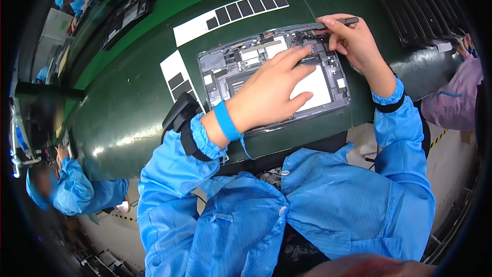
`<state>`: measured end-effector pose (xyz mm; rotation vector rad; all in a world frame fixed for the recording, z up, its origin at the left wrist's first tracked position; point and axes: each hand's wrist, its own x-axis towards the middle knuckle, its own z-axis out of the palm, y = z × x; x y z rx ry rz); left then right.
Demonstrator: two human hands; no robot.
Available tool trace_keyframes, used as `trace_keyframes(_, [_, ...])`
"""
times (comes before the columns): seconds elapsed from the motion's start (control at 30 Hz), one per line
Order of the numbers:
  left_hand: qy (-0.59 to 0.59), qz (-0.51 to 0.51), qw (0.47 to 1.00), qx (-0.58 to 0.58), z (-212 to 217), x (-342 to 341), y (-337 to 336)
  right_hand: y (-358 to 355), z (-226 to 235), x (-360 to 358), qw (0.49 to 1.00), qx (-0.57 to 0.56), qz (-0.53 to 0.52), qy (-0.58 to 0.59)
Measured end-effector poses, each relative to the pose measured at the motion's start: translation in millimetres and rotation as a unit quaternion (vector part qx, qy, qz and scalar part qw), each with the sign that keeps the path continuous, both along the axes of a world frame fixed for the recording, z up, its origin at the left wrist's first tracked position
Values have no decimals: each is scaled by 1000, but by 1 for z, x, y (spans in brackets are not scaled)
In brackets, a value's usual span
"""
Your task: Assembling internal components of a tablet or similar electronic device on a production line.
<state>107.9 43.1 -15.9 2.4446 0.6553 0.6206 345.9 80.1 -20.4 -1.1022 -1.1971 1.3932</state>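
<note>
A dark green desk (113,107) runs across the view, its glossy top catching pale patches of light on the left and right. A laptop base (320,84) with its insides bare lies on it, right in front of the seated person. The left hand (271,90) is spread across the laptop base, fingers apart; whether all the fingertips touch it I cannot tell. The right hand (353,41) pinches a dark stick (349,20) between thumb and fingers at the far right corner of the laptop base. A blue band (225,121) circles the left wrist.

Beyond the laptop base lies a white strip (192,33) with a row of black rectangles, and a second white sheet (175,66) with black rectangles lies just left of it. Farther off at the upper left is another laptop part (127,16). A stack of black trays (415,10) stands at the upper right.

A person in blue (84,192) is at the lower left, and a pink sleeve (453,97) shows at the right edge. Yellow-and-black tape (438,137) marks the pale floor (446,156).
</note>
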Motion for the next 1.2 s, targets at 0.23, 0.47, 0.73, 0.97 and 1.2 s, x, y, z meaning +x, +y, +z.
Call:
trace_keyframes(0.23, [19, -8, 999, 32, 2, 2, -2, -4, -3, -5, 1000, -1, -7, -6])
trace_keyframes(0.47, [12, -6, 999, 46, 1, 1, -2, -2, -7, -7, 999, -21, -35, -7])
trace_keyframes(0.73, [20, 39, 998, 49, 4, 4, -5, -2, -8, -8, 999, -16, -46, -12])
trace_keyframes(0.97, [62, 34, 992, 106, -1, 6, -7, -3, -8, -4, 999, -14, -30, 19])
trace_keyframes(1.2, [54, 33, 992, 106, 1, 6, -7, -1, -13, -3, 999, -20, -28, 12])
